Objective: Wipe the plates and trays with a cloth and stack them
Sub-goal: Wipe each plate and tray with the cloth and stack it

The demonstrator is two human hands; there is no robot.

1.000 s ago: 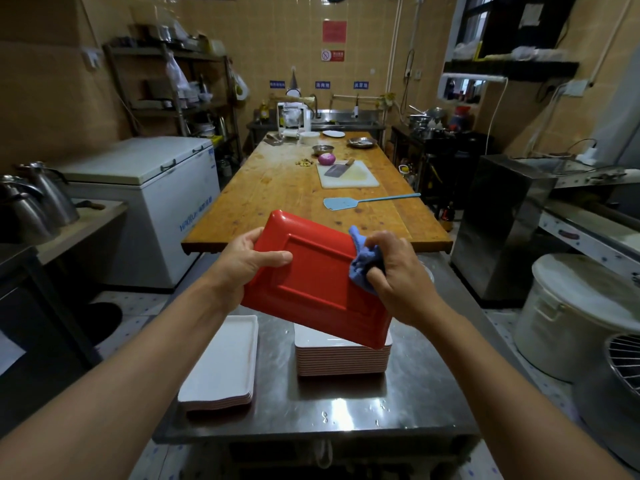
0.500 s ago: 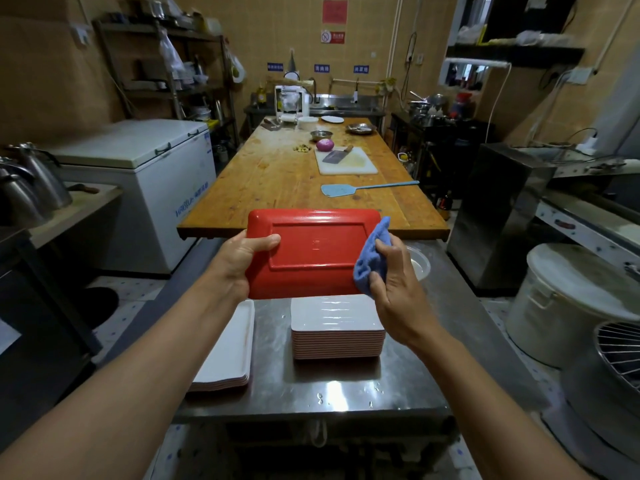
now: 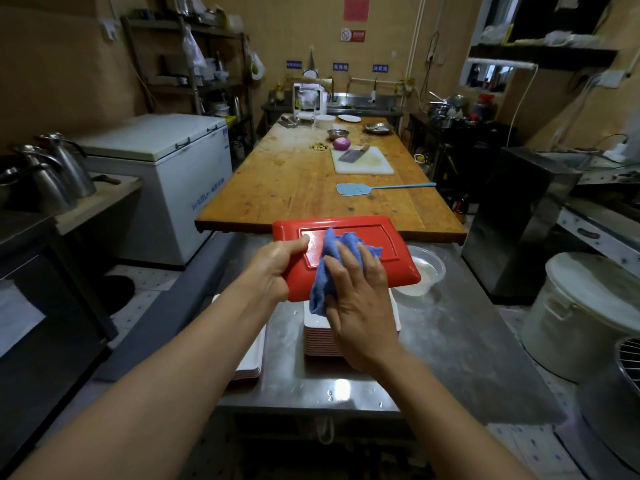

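Note:
A red rectangular tray (image 3: 391, 258) is held underside up above the steel table (image 3: 450, 348). My left hand (image 3: 273, 268) grips its left edge, thumb on top. My right hand (image 3: 360, 292) lies flat on the tray's middle, fingers spread, pressing a blue cloth (image 3: 329, 268) against it. Under the tray stands a stack of white trays (image 3: 318, 337), partly hidden by my right hand. A second, lower stack of white trays (image 3: 251, 362) shows at the table's left edge, mostly behind my left forearm.
A clear plastic bowl (image 3: 427, 271) sits just right of the tray. Beyond is a long wooden table (image 3: 294, 188) with a blue fly swatter (image 3: 367, 188), cutting board and cleaver. A white lidded bucket (image 3: 585, 313) stands at right, a chest freezer (image 3: 166, 168) at left.
The tray has levelled out from a tilt. My right hand moved from the tray's right edge to its middle and flattened, spreading the cloth over the surface.

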